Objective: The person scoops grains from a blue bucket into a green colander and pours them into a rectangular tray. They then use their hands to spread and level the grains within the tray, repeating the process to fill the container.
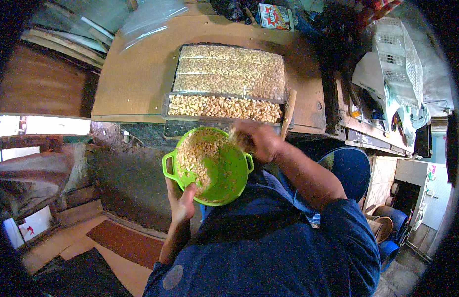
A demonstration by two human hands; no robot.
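Observation:
My left hand (185, 200) grips the lower left rim of a green plastic colander-like bowl with two handles (224, 185), tilted and partly filled with pale nuts or beans (200, 156). Over the bowl's upper right edge is my right hand (257, 139), blurred, its fingers curled around what looks like some of the pale pieces; its grip is unclear. Just beyond the bowl, a dark-edged tray (166, 105) holds loose pale pieces (222, 106) in its near row. Behind that row, several rows of similar pieces (229, 70) lie beneath shiny clear plastic.
A wooden stick (289, 111) leans along the tray's right side on the wooden table (136, 74). Clear plastic sheets (151, 22) lie at the back left, a printed packet (276, 16) at the back. White plastic baskets (396, 59) stand right; a round dark-blue stool seat (348, 172) is beside me.

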